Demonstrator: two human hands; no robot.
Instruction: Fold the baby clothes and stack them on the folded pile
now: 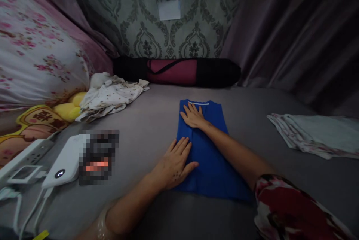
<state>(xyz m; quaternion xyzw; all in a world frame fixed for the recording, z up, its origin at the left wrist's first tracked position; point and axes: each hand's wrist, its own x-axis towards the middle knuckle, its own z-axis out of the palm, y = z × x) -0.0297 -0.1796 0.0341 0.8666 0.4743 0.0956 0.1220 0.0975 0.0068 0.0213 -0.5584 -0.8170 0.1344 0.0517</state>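
Note:
A blue garment point(213, 169), folded into a long rectangle, lies flat on the grey bed sheet point(140, 120). A white strip shows along its far edge. My left hand point(175, 163) rests flat across the garment's near left edge, with the thumb apart from the fingers. Farther up, my right hand point(193, 115) presses flat on the garment's upper left part, its fingers spread. Both palms face down, and neither hand grasps the cloth. The right forearm crosses over the garment and hides part of its right side.
A long black and maroon bag point(174, 71) lies along the wall. Folded pale cloth point(322, 133) is at right. At left are a spotted cloth pile point(112, 96), a white power bank point(66, 161), a power strip point(30, 157) with cables, a yellow plush point(68, 109) and a pixelated object point(99, 157).

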